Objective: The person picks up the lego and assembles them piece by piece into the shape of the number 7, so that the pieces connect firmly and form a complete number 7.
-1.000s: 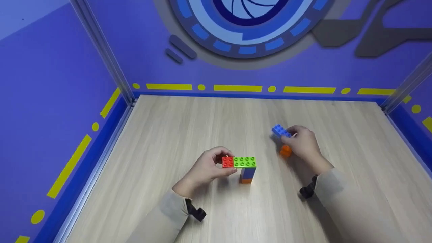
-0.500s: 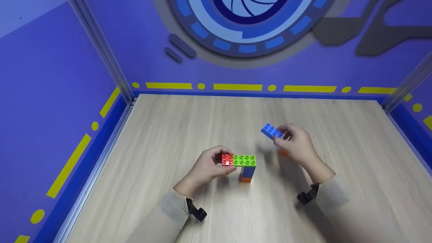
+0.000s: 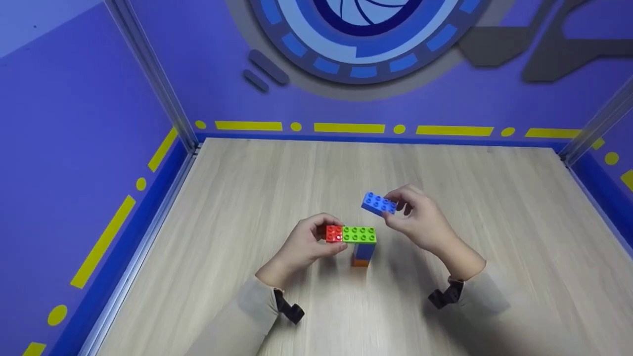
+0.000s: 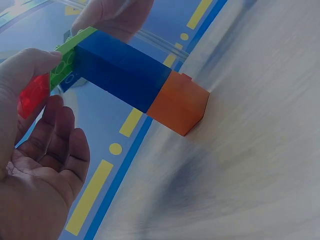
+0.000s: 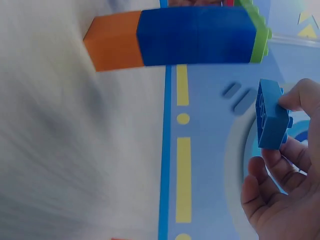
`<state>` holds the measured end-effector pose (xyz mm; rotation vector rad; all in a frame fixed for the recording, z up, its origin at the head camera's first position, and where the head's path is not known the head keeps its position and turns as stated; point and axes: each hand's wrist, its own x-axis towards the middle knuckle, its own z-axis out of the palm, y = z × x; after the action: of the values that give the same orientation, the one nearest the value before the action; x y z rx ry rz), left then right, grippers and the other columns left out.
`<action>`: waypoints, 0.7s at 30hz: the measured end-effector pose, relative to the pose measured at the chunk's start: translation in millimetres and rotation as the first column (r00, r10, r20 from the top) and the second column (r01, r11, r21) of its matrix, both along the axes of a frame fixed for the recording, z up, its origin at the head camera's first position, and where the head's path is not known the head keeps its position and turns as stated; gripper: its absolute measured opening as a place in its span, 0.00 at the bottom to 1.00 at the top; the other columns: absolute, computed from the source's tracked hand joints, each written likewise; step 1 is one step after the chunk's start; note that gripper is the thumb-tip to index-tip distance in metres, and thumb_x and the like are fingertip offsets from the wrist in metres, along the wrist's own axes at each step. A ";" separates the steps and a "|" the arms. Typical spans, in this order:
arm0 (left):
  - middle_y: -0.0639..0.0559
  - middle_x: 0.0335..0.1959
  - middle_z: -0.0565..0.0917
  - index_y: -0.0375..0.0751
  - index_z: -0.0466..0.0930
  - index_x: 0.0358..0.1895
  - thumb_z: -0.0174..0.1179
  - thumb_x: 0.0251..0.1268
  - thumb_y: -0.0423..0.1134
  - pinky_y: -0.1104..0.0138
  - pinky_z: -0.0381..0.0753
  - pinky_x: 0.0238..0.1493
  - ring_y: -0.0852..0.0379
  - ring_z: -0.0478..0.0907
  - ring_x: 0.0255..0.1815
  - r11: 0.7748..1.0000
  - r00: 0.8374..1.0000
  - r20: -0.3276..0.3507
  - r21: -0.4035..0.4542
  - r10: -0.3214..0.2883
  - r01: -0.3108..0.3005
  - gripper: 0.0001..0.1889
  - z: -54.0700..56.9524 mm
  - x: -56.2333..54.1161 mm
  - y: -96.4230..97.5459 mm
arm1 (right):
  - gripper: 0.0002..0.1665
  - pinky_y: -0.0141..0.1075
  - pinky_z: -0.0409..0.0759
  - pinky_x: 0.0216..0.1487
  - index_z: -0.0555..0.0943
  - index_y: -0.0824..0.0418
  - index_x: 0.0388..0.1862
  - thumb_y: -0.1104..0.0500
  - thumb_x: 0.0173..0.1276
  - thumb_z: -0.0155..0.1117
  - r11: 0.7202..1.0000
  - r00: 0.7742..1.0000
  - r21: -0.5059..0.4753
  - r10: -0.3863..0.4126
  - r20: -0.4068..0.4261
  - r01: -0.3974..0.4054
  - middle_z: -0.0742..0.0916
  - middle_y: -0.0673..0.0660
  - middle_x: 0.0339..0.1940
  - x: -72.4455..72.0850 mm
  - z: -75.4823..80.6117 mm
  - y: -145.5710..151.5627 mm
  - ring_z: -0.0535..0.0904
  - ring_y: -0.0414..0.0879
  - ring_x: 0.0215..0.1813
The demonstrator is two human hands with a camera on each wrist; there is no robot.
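Note:
My left hand [image 3: 304, 244] pinches a red toy brick [image 3: 334, 234] between thumb and fingers. Against it lies a green eight-stud brick [image 3: 359, 235], level with the red one. The green brick caps an upright column of blue bricks [image 4: 122, 67] on an orange base [image 4: 180, 102], which stands on the table. Up and to the right, my right hand [image 3: 420, 217] pinches one end of a flat blue brick [image 3: 379, 203]. That brick is held in the air behind the column, studs up and slightly tilted, apart from the green brick. In the right wrist view its hollow underside [image 5: 262, 117] shows.
A wooden tabletop [image 3: 257, 178] lies under both hands. Purple panels [image 3: 207, 99] with yellow marks wall it at the back and sides. At the right wrist view's bottom edge a sliver of orange [image 5: 121, 239] shows.
My right hand has carried the blue brick leftward, closer to the column. The loose orange brick on the table is now hidden behind that hand in the head view. My left hand stays put.

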<state>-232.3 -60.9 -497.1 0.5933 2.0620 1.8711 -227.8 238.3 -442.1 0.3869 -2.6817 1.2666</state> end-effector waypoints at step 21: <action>0.44 0.56 0.89 0.36 0.86 0.63 0.80 0.68 0.34 0.68 0.87 0.52 0.57 0.84 0.49 0.999 0.999 -0.039 -0.031 -0.015 0.014 0.23 -0.5 -2.7 -2.5 | 0.16 0.39 0.80 0.54 0.90 0.51 0.55 0.61 0.70 0.80 0.979 0.978 -0.004 0.205 -0.031 -0.205 0.87 0.46 0.49 18.1 8.5 -37.3 0.80 0.52 0.53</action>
<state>-235.0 -63.4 -497.6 0.6406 2.1015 1.8308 -209.7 201.0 -433.6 0.6915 -2.6666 1.3103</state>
